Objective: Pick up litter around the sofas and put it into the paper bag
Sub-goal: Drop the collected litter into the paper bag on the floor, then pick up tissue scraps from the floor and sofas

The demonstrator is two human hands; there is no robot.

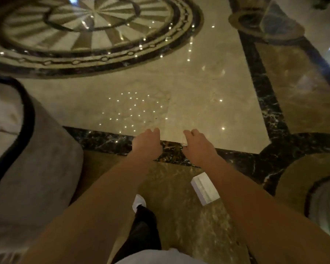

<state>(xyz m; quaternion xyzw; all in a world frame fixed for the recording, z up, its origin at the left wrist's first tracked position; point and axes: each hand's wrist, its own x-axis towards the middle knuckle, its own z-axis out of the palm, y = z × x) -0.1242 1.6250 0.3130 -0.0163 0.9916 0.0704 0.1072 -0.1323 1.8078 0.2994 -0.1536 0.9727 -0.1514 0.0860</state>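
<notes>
Both my arms stretch forward over a polished marble floor [198, 103]. My left hand [147, 143] hangs with loosely curled fingers and holds nothing. My right hand [195, 144] is beside it, a short gap apart, fingers also curled downward and empty. A white rectangular box-like piece of litter [204, 187] lies on the brown floor tiles just under my right forearm, in front of my white shoe [139, 201]. No paper bag is in view.
A grey sofa [36, 159] with a dark trimmed edge fills the left side. Another upholstered seat [326, 206] shows at the right edge. A round column base [255, 18] stands at the top right. A circular floor inlay [84, 25] lies ahead.
</notes>
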